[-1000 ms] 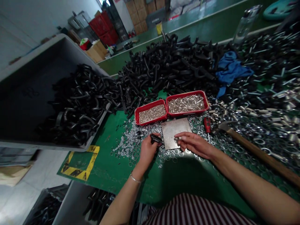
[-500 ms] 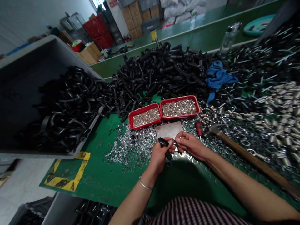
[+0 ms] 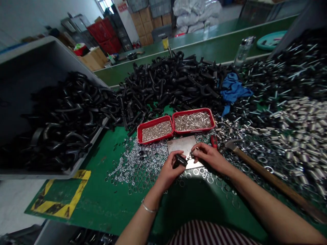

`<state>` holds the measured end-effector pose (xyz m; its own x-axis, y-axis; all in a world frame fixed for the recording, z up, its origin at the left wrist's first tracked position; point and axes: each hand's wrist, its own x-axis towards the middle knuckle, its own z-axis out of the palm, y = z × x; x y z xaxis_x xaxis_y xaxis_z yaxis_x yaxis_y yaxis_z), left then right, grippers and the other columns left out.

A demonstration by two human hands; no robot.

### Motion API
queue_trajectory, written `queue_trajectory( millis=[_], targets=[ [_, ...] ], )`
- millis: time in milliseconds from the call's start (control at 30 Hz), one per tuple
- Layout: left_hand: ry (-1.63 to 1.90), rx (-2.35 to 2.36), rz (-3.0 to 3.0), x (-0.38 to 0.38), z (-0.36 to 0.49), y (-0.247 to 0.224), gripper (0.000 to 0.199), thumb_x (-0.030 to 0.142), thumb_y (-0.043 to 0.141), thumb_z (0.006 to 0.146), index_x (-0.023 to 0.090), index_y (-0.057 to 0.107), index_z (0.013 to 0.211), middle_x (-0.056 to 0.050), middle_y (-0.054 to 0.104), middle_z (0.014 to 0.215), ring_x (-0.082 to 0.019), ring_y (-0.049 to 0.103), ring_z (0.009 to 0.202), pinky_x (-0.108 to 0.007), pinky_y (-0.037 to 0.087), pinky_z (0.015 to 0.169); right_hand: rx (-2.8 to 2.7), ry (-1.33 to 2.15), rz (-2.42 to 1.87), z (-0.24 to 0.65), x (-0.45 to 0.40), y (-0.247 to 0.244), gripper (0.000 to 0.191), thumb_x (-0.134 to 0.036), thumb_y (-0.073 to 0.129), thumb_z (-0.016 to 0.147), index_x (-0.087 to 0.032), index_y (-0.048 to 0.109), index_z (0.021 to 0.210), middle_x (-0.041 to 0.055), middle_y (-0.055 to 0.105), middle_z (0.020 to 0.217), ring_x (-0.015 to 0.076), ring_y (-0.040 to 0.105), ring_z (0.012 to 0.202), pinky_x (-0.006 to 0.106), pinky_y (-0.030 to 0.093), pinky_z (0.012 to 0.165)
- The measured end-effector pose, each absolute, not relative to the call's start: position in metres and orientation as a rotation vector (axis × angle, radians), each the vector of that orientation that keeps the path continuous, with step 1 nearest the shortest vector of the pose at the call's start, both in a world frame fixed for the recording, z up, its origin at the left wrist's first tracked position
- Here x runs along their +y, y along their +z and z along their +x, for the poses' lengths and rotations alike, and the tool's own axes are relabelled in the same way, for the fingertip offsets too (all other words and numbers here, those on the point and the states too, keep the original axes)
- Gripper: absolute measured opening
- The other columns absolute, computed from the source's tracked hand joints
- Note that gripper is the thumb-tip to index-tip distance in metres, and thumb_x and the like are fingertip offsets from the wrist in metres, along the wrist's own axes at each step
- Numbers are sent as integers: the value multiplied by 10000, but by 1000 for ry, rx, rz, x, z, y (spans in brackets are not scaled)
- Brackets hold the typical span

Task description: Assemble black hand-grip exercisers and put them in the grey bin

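My left hand [image 3: 171,167] is closed around a black plastic handle part [image 3: 181,160], its metal end pointing right toward my other hand. Just beside it, my right hand [image 3: 205,156] pinches a small shiny metal ring [image 3: 194,151] between thumb and fingers. Both hands are over a flat metal plate [image 3: 180,144] on the green table. Loose washers and rings [image 3: 143,166] lie around the plate. Behind it stand two red trays, the left tray [image 3: 155,140] holding tiny metal pieces and the right tray [image 3: 195,130] holding small pins.
A hammer [image 3: 270,177] and a red-handled tool [image 3: 214,141] lie to the right, near a heap of metal sleeves [image 3: 304,126]. Black parts [image 3: 173,81] are piled at the back beside a blue cloth [image 3: 233,88]. A tilted grey bin [image 3: 60,44] with black parts stands left.
The black handle part has turned from steeply slanted to flatter in my left hand. My right hand has opened slightly around the ring. The whole view has shifted a little.
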<state>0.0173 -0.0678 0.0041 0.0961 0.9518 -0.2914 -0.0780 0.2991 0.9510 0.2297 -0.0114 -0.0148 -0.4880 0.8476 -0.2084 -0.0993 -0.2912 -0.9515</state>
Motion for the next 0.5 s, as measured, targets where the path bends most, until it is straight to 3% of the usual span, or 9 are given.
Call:
queue_trajectory(
  millis=[133, 267, 500],
  targets=[
    [993, 1153, 945, -61, 6, 10, 457, 195, 649, 764, 207, 500, 1196, -31, 698, 935, -112, 595, 633, -237, 448, 604, -1514, 1575, -1060, 234, -8, -3, 228, -401, 653, 922, -232, 606, 1067, 11, 679, 809, 191, 663, 765, 359, 503, 761],
    [1076, 1163, 929, -54, 18, 7, 475, 134, 580, 744, 213, 461, 1197, -48, 701, 1011, -114, 612, 680, -229, 433, 597, -1385, 1565, -1059, 222, -11, 6, 231, -404, 675, 904, -251, 585, 1052, 32, 700, 880, 210, 692, 796, 385, 532, 778],
    [1187, 1353, 853, -46, 43, -2, 464, 160, 585, 754, 206, 449, 1195, 53, 580, 691, -106, 547, 578, -216, 425, 576, -1212, 1445, -1091, 187, -29, 11, 243, -401, 727, 857, -267, 597, 1013, 30, 676, 945, 205, 656, 835, 350, 517, 771]
  ],
)
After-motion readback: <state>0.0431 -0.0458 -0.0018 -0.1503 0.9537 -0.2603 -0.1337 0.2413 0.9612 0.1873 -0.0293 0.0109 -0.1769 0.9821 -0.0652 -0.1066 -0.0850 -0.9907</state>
